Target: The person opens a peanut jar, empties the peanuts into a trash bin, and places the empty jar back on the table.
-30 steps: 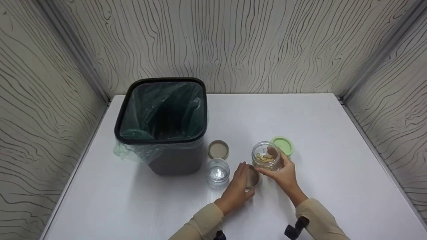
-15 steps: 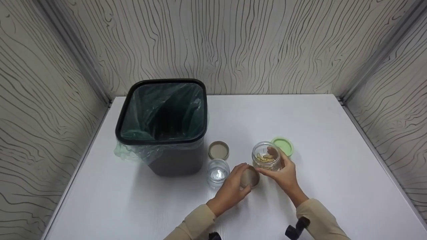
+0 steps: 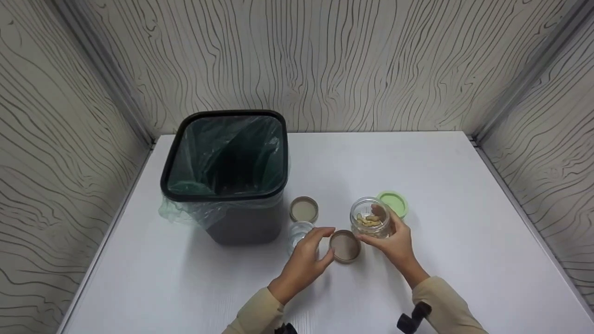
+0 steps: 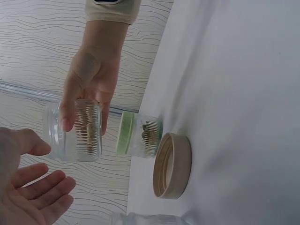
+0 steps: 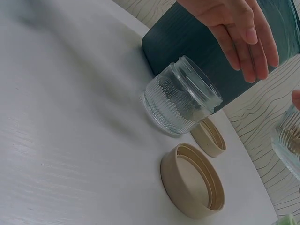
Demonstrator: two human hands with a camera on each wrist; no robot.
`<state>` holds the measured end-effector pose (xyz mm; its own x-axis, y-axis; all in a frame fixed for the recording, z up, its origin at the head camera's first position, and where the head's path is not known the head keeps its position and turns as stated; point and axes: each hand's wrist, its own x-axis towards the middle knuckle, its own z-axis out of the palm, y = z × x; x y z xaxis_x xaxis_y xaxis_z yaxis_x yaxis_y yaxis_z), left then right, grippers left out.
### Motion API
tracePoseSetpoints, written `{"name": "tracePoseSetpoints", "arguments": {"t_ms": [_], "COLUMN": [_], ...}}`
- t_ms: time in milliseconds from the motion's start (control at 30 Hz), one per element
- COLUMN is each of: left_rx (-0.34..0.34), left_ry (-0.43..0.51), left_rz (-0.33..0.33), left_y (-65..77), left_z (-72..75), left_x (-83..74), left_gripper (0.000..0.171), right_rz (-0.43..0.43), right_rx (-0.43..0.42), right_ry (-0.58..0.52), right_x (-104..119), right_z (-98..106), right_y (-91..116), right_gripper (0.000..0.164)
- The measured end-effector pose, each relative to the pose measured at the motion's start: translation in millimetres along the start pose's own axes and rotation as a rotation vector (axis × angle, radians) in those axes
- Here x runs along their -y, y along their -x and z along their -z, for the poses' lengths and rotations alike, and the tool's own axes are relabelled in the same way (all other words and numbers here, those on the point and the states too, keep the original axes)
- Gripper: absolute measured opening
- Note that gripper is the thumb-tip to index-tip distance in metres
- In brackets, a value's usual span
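My right hand [image 3: 394, 239] grips a clear lidless jar [image 3: 364, 232] with several peanuts [image 3: 368, 220] in it. In the left wrist view this jar [image 4: 77, 136] is clear of the table, with the right thumb [image 4: 67, 117] along its side. A brown lid [image 3: 345, 247] lies hollow side up on the table, just left of the held jar. My left hand [image 3: 299, 266] is held beside that lid, fingers apart and holding nothing. Behind it, partly hidden, an empty clear jar [image 3: 297, 230] stands upright; the right wrist view shows this jar [image 5: 180, 96] whole.
Beyond the empty jar lies a second brown lid [image 3: 304, 209]. A jar with a green lid [image 3: 393, 202] stands behind the right hand, with some contents [image 4: 150, 136] showing through its side. A tall dark bin [image 3: 246, 222] with a green liner stands at the left on the white table [image 3: 441, 176].
My left hand has let go of the brown lid, now on the table, and drawn back left, in front of the empty jar. The right hand and its jar have stayed put.
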<state>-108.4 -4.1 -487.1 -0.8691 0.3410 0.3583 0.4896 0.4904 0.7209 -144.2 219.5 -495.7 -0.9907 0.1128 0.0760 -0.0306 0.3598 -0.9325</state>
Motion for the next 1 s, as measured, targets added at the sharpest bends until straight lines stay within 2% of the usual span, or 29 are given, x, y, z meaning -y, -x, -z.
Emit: {"name": "tracePoseSetpoints", "arguments": {"t_ms": [200, 433, 633, 867, 1000], "left_rx": [-0.055, -0.114, -0.119, -0.090, -0.121], "left_ry": [0.008, 0.048, 0.072, 0.058, 0.019], "left_rz": [0.029, 0.010, -0.002, -0.123, -0.225], "left_y": [1.1, 1.2, 5.8, 12.3, 13.3], "left_z": [14.5, 30.0, 43.2, 58.8, 70.5], "left_x": [0.5, 4.1, 14.5, 25.6, 27.6], "left_gripper": [0.036, 0.033, 0.031, 0.029, 0.027], "right_rz": [-0.015, -0.016, -0.008, -0.006, 0.001], "right_rx": [0.004, 0.003, 0.004, 0.005, 0.017], "right_ry": [-0.004, -0.004, 0.000, 0.000, -0.013], "right_x": [0.6, 1.5, 1.3, 2.2, 3.9], "right_z": [0.7, 1.1, 0.5, -0.4, -1.0], "right_y": [-0.4, -0.8, -1.4, -1.9, -1.6], "right_gripper": [0.096, 0.096, 0.096, 0.095, 0.096]}}
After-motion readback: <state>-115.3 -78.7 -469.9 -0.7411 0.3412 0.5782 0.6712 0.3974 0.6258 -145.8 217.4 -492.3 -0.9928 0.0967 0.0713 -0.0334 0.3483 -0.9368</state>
